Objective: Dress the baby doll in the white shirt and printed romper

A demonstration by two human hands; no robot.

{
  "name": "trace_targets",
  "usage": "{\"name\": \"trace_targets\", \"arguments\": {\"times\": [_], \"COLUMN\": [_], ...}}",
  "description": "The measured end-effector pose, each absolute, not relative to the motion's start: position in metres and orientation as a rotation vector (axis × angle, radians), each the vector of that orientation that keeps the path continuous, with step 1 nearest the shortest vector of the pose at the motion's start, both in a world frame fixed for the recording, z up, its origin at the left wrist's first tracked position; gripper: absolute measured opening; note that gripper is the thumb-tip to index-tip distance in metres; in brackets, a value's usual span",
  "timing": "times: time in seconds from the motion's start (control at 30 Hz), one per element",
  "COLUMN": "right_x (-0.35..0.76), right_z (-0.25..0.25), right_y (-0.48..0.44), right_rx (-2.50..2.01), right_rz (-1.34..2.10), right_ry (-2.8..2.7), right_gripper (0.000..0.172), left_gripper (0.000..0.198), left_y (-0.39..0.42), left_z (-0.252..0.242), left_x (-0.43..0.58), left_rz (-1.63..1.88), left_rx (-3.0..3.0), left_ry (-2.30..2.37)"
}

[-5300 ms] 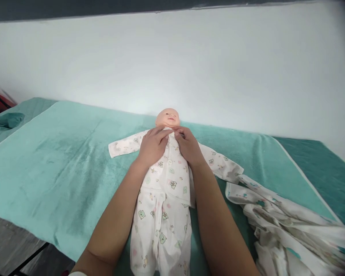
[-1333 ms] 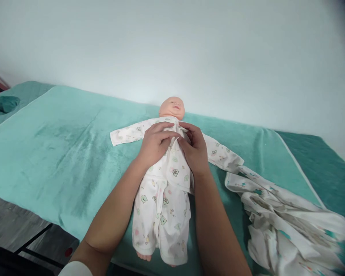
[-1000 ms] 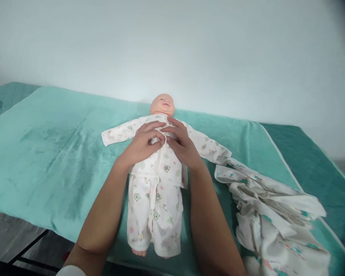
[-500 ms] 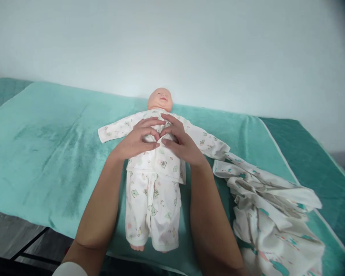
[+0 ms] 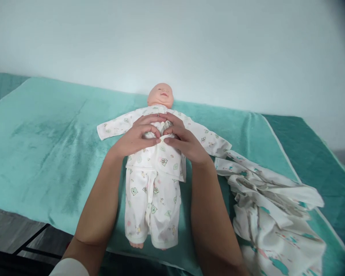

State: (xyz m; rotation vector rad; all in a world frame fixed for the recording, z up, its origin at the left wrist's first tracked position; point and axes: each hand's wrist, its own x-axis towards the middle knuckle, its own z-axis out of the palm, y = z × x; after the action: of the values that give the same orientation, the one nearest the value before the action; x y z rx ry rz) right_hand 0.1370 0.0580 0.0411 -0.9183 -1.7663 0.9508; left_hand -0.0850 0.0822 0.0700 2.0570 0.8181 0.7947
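Lying beneath both hands (image 5: 135,137) (image 5: 186,140): clothed doll (image 5: 153,163)

Left hand (image 5: 136,136) and right hand (image 5: 186,141) moved down from collar (image 5: 160,107) to mid-front of pajama top (image 5: 152,159); upper button (image 5: 162,124) now uncovered; doll's toes (image 5: 137,245) now in frame.

We cannot see all of the shirt (image 5: 149,159) behind the fingers (image 5: 149,143), most of the doll feet (image 5: 137,244) under the trousers (image 5: 163,214) at six o'clock, or the crumpled cloth (image 5: 276,226) past the bottom edge near five.
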Motion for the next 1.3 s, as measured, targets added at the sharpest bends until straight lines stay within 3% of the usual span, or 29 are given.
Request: {"name": "trace_targets", "arguments": {"times": [1.07, 1.3], "right_x": [0.133, 0.127], "right_z": [0.044, 0.034], "right_y": [0.055, 0.059], "right_rx": [-0.943, -0.954], "right_rz": [0.96, 0.96], "right_ry": [-1.745, -1.527], "right_gripper": [0.028, 0.041], "left_gripper": [0.017, 0.031], "left_y": [0.089, 0.085], "left_z": [0.057, 0.059], "left_x": [-0.083, -0.077], "left_rz": [0.871, 0.937], "left_rx": [2.185, 2.152], "left_ry": [0.724, 0.787]}}
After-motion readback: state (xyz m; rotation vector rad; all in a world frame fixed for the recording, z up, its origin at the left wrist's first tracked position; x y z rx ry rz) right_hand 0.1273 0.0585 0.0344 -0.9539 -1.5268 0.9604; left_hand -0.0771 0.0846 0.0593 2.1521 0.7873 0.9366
